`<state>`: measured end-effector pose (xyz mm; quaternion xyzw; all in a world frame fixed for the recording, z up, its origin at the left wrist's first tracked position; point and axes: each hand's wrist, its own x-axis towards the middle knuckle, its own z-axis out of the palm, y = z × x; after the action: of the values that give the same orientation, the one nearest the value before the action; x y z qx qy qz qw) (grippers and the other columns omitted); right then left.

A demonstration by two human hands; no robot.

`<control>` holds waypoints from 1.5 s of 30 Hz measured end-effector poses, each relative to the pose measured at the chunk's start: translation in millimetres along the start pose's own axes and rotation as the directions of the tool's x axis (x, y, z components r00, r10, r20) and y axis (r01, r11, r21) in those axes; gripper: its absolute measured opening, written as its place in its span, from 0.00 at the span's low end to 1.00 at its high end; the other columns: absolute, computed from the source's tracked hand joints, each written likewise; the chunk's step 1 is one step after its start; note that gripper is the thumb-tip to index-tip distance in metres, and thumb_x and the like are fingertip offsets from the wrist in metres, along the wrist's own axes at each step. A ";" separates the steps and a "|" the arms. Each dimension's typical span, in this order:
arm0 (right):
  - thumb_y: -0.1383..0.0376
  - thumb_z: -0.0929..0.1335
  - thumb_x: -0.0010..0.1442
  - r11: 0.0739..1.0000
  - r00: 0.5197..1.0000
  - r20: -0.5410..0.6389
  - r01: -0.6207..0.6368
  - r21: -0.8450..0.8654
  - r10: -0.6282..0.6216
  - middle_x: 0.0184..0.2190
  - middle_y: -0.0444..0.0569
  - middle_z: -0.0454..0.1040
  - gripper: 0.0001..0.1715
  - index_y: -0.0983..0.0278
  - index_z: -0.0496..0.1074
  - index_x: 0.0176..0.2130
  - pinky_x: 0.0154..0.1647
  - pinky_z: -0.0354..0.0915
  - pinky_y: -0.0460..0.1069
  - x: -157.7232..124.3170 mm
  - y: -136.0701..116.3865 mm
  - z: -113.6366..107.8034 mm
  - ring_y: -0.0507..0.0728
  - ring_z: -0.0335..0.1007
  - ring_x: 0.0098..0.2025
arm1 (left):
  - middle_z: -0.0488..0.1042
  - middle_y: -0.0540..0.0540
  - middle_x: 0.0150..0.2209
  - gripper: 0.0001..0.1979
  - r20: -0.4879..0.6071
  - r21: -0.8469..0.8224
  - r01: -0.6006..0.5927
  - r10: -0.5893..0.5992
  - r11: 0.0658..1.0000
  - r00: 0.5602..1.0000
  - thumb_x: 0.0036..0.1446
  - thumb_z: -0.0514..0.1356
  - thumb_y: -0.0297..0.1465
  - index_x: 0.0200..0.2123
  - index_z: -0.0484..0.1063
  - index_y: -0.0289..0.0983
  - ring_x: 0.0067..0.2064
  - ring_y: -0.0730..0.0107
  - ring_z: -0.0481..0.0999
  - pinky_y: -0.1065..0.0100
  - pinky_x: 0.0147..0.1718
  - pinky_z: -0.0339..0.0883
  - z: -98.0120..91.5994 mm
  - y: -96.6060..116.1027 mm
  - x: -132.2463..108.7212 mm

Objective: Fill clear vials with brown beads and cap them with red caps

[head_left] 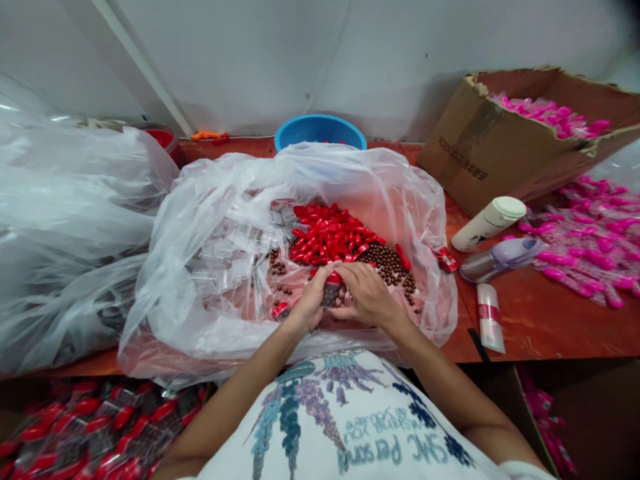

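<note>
Both hands meet at the near side of an opened plastic bag [185, 327]. My left hand [313, 297] is closed round the left side of a small clear container with a red top [331, 293], dark inside. On its right side, my right hand [365, 293] grips the same container, fingers bent over the red top. Just beyond the hands lies a heap of red caps [333, 233], with brown beads [387, 261] to its right. Clear plastic pieces [225, 257] are spread on the left. A red-topped piece [281, 311] lies beside my left hand.
A blue basin [320, 131] stands behind the bag. On the right are a cardboard box [500, 143], a white bottle [487, 223], a purple-lidded bottle [503, 259], a clear cup [490, 317] and pink items [590, 240]. Filled red-topped containers [95, 427] lie below left.
</note>
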<state>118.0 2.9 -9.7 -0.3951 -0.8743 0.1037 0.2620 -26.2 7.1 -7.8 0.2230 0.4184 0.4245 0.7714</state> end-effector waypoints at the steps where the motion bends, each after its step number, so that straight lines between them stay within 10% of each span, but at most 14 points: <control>1: 0.50 0.68 0.52 1.000 1.000 0.005 0.022 -0.017 -0.022 0.51 0.61 0.68 0.38 0.68 0.62 0.54 0.52 0.57 0.60 -0.7 0.3 1.0 0.67 0.62 0.51 | 0.72 0.52 0.21 0.25 0.001 -0.005 0.004 -0.004 1.000 1.000 0.54 0.55 0.40 0.54 0.66 0.38 0.17 0.76 0.66 0.74 0.18 0.60 -1.6 -3.7 -1.4; 10: 0.53 0.71 0.47 0.997 0.998 0.066 0.006 0.078 -0.011 0.49 0.58 0.70 0.37 0.66 0.64 0.53 0.53 0.56 0.60 -18.6 -12.9 18.9 0.66 0.63 0.50 | 0.75 0.47 0.27 0.24 0.063 0.275 -0.020 0.003 0.961 0.998 0.57 0.52 0.44 0.52 0.69 0.38 0.25 0.69 0.72 0.70 0.25 0.65 -40.0 -13.3 -16.7; 16: 0.46 0.70 0.49 0.985 0.985 0.172 -0.029 0.167 -0.001 0.53 0.57 0.67 0.42 0.62 0.62 0.56 0.56 0.55 0.62 -10.5 -32.1 29.0 0.66 0.60 0.54 | 0.73 0.47 0.29 0.13 0.037 0.804 -0.308 0.474 0.509 0.880 0.54 0.58 0.39 0.35 0.75 0.36 0.31 0.69 0.70 0.70 0.31 0.64 -95.7 60.1 4.0; 21: 0.38 0.67 0.48 0.988 0.962 0.270 0.001 0.153 -0.043 0.56 0.62 0.63 0.52 0.66 0.58 0.60 0.58 0.53 0.63 -13.3 -45.9 51.4 0.69 0.56 0.57 | 0.74 0.43 0.39 0.11 0.447 0.869 -0.476 0.195 0.137 0.873 0.54 0.59 0.33 0.39 0.77 0.39 0.40 0.63 0.72 0.66 0.42 0.62 -95.6 54.2 12.3; 25: 0.38 0.66 0.48 0.988 0.957 0.282 0.027 0.153 -0.069 0.57 0.63 0.60 0.53 0.66 0.55 0.61 0.58 0.54 0.62 -16.4 -44.1 53.6 0.69 0.54 0.59 | 0.73 0.41 0.40 0.13 0.484 0.875 -0.482 0.061 -0.047 0.873 0.53 0.59 0.30 0.43 0.76 0.39 0.43 0.60 0.70 0.64 0.44 0.60 -86.8 31.1 17.1; 31: 0.60 0.62 0.64 0.975 0.981 0.175 -0.115 0.192 0.081 0.39 0.52 0.70 0.12 0.63 0.71 0.42 0.46 0.63 0.53 -31.6 -20.4 39.9 0.58 0.64 0.44 | 0.70 0.42 0.38 0.15 0.396 0.908 -0.384 0.043 -0.170 0.917 0.55 0.58 0.37 0.44 0.74 0.37 0.41 0.59 0.69 0.63 0.41 0.60 -96.2 31.8 21.3; 34: 0.66 0.60 0.65 0.951 0.962 0.077 -0.271 0.151 0.262 0.35 0.50 0.69 0.11 0.62 0.71 0.37 0.43 0.63 0.52 -44.3 4.1 29.0 0.57 0.64 0.40 | 0.70 0.43 0.38 0.15 0.407 0.910 -0.397 0.068 -0.120 0.911 0.54 0.58 0.39 0.42 0.71 0.37 0.41 0.60 0.69 0.63 0.40 0.60 -93.7 36.7 19.8; 38: 0.65 0.61 0.65 0.871 0.870 -0.061 -0.483 0.094 0.489 0.37 0.50 0.69 0.12 0.61 0.71 0.43 0.45 0.64 0.52 -56.9 37.9 10.4 0.57 0.66 0.41 | 0.70 0.48 0.34 0.19 0.325 0.924 -0.343 0.127 0.169 0.937 0.54 0.58 0.41 0.46 0.65 0.37 0.33 0.66 0.69 0.68 0.32 0.61 -63.3 32.8 22.5; 42: 0.61 0.66 0.60 0.897 0.897 0.034 -0.442 0.019 0.442 0.47 0.52 0.66 0.25 0.57 0.64 0.56 0.48 0.64 0.54 -58.9 48.7 4.6 0.61 0.65 0.48 | 0.72 0.50 0.32 0.18 0.279 0.829 -0.275 0.067 0.487 0.958 0.55 0.55 0.39 0.47 0.66 0.37 0.29 0.69 0.71 0.70 0.29 0.62 -21.8 8.0 35.7; 45: 0.62 0.67 0.59 0.905 0.903 0.078 -0.426 0.022 0.423 0.46 0.53 0.67 0.22 0.60 0.66 0.53 0.48 0.64 0.54 -60.4 48.1 6.4 0.61 0.66 0.48 | 0.73 0.49 0.28 0.13 0.185 0.817 -0.225 0.128 0.531 0.974 0.52 0.59 0.39 0.34 0.71 0.36 0.30 0.68 0.72 0.70 0.30 0.63 -9.9 -14.9 48.1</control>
<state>178.5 -9.9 -56.5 -0.5668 -0.7741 0.1891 0.2092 -13.6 39.4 -45.6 0.6238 0.5046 0.2393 0.5467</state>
